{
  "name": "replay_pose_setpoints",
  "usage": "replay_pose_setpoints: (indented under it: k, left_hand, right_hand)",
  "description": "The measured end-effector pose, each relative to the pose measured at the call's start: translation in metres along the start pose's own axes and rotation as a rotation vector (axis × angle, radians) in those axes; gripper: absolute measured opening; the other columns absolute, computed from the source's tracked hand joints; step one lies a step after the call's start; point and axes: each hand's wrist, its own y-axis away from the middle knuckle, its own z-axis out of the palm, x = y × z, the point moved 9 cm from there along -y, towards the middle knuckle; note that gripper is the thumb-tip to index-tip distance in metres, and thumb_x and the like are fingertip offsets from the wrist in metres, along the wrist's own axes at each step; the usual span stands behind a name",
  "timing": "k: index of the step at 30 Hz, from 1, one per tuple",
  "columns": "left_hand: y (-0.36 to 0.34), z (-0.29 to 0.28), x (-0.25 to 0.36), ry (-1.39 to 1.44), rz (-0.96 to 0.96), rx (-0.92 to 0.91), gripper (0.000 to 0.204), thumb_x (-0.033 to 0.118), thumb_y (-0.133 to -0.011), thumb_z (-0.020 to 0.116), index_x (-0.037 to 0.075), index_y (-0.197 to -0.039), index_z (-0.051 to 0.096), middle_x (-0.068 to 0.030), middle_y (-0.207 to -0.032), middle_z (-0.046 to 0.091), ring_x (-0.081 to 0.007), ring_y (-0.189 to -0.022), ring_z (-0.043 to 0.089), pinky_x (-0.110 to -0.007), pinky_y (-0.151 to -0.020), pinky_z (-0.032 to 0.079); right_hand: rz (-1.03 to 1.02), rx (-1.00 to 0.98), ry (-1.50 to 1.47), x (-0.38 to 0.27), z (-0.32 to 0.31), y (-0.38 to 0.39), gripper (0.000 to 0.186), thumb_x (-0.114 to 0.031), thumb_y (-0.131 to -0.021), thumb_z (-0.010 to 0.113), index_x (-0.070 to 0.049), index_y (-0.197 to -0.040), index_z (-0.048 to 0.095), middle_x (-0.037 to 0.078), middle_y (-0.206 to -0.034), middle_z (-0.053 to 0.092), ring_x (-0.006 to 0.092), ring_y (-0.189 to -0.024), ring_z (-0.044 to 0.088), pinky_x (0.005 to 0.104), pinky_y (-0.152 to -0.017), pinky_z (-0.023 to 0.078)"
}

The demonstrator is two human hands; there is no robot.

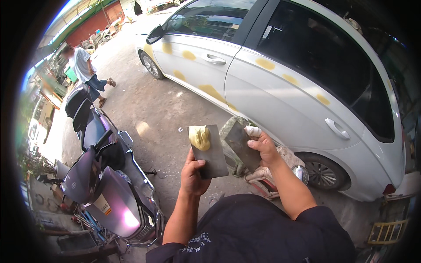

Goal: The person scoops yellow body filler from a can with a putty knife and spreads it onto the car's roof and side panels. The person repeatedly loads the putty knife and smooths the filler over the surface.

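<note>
My left hand (194, 175) is closed round the lower end of a flat grey putty plate (215, 155), thumb on its face. A thick dollop of yellow putty (200, 137) sits on the plate's upper left corner. In my right hand (265, 149) is a second flat grey blade, a putty spreader (243, 147), tilted and apart from the plate. Something white, like a wrapping (253, 131), covers a fingertip of that hand. Beyond both hands stands a white car (272, 92) with several yellow putty patches (212, 93) on its doors and panels.
A purple-grey scooter (114, 197) is parked at my left. At the far left a person (83, 68) in a white shirt walks by. Cloth-covered objects (287, 160) and a small white bottle (299, 172) are near the car's rear wheel (323, 173). A yellow rack (388, 232) lies lower right.
</note>
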Motion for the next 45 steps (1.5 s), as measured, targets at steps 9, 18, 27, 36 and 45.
replay_pose_setpoints:
  k: [9, 18, 27, 36, 45]
  left_hand:
    - [0.001, 0.012, 0.003, -0.163, 0.154, -0.085, 0.052, 0.028, -0.096, 0.053, 0.004, -0.140, 0.041, -0.0182, -0.132, 0.053, -0.0299, -0.123, 0.053, -0.044, -0.102, 0.044]
    - [-0.010, 0.012, 0.002, -0.751, 0.157, -0.175, 0.048, 0.039, -0.103, 0.043, 0.003, -0.134, 0.050, -0.0083, -0.123, 0.056, -0.0196, -0.112, 0.056, -0.034, -0.090, 0.047]
    - [0.009, 0.005, -0.011, 0.340, -0.390, -0.525, 0.064, 0.048, -0.097, 0.046, 0.006, -0.144, 0.035, -0.0198, -0.133, 0.049, -0.0465, -0.104, 0.060, -0.059, -0.073, 0.054]
    - [0.007, -0.007, -0.005, 0.370, -0.418, -0.487, 0.067, 0.047, -0.096, 0.050, 0.005, -0.146, 0.033, -0.0220, -0.136, 0.048, -0.0453, -0.109, 0.058, -0.057, -0.078, 0.055]
    - [-0.021, -0.042, 0.003, -0.147, -0.237, -0.157, 0.057, 0.017, -0.087, 0.063, 0.002, -0.138, 0.041, -0.0190, -0.128, 0.055, -0.0353, -0.113, 0.059, -0.050, -0.095, 0.050]
  right_hand:
    - [0.118, -0.129, 0.262, 0.021, 0.030, 0.017, 0.041, 0.000, -0.088, 0.062, 0.001, -0.128, 0.053, 0.007, -0.120, 0.063, 0.0140, -0.108, 0.060, 0.0307, -0.096, 0.047]
    - [-0.065, -0.226, 0.041, -0.048, 0.071, -0.017, 0.040, -0.001, -0.088, 0.059, -0.001, -0.128, 0.054, 0.008, -0.122, 0.062, 0.0152, -0.109, 0.059, 0.0326, -0.098, 0.047]
    - [-0.522, -0.716, 0.809, -0.087, 0.154, 0.018, 0.047, 0.014, -0.071, 0.061, -0.008, -0.111, 0.071, 0.010, -0.126, 0.061, 0.0277, -0.122, 0.053, 0.0383, -0.103, 0.041]
    - [-0.266, -0.470, 1.008, -0.042, 0.098, -0.012, 0.042, 0.005, -0.079, 0.061, -0.006, -0.119, 0.066, 0.008, -0.122, 0.063, 0.0223, -0.122, 0.053, 0.0365, -0.101, 0.045]
    - [-0.159, 0.200, -0.023, -0.005, 0.022, -0.018, 0.046, 0.000, -0.080, 0.057, -0.004, -0.126, 0.056, 0.007, -0.119, 0.063, 0.0169, -0.108, 0.060, 0.0343, -0.094, 0.050]
